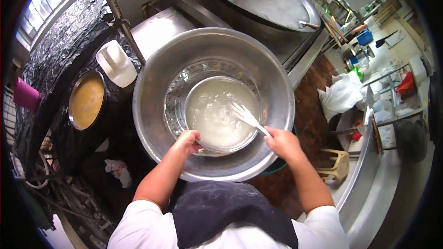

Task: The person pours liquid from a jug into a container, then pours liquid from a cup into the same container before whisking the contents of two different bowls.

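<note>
A smaller metal bowl (pixel 187 106) holding a cloudy, whitish liquid (pixel 207 110) stands inside a very large steel basin (pixel 154 87). Around the small bowl, a perforated metal surface (pixel 175 97) shows within the basin. My left hand (pixel 187 143) is closed on the small bowl's near-left rim. A white whisk (pixel 247 116) has its head in the liquid, and my right hand (pixel 282 143) is wrapped round its handle at the right rim.
Left of the basin are a white plastic jug (pixel 116 63), a bowl of yellow-orange liquid (pixel 87 100) and a purple cup (pixel 26 94) on black plastic sheeting. A wide steaming pan (pixel 272 2) sits at the back. A yellow plastic stool (pixel 336 165) stands at right.
</note>
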A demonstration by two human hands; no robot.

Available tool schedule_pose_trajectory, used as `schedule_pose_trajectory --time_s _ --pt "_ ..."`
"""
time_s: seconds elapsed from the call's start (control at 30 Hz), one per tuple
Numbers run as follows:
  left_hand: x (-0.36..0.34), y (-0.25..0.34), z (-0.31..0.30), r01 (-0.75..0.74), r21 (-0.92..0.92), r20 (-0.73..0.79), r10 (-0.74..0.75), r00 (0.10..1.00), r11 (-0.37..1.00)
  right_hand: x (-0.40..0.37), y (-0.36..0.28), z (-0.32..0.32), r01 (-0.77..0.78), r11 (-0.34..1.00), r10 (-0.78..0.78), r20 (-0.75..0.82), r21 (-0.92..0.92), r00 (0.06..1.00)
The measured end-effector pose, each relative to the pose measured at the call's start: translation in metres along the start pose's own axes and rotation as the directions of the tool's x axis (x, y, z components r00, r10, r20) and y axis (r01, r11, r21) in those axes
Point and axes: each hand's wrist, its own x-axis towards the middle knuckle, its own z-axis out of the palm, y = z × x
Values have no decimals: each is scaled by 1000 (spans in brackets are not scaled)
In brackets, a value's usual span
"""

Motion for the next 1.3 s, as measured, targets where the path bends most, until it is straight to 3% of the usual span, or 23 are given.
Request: schedule_pose_trajectory --time_s 0.1,0.17,0.3,0.43,0.53,0.63,0.83,1.17,1.3 --pt "4 -1 -4 2 -15 37 -1 999 1000 -4 -13 14 73 997 -72 122 -2 990" --pt "4 -3 -5 -4 -19 34 5 999 1000 -17 -25 -12 64 998 -60 209 -11 976" --pt "11 -5 -8 10 -4 28 -10 1000 1000 -34 -24 -50 1 1000 3 143 -30 990" --pt "4 -2 -4 5 14 28 -5 1000 1000 -50 -19 -78 27 999 -28 18 40 999" --pt "4 -1 -4 -3 23 45 2 999 1000 -53 -14 -86 32 978 -28 -21 208 999" --pt "-1 0 -1 -9 -20 26 9 1000 1000 -47 -8 -83 -56 954 58 2 294 998" --pt "-5 2 0 -12 4 37 12 999 1000 -24 30 -40 1 904 55 -118 427 991" --pt "-7 4 1 -14 5 30 14 999 1000 0 38 -32 -36 906 104 -139 423 985" --pt "-4 2 -1 -1 -12 50 2 999 1000 7 30 -32 -74 905 112 -66 418 992"
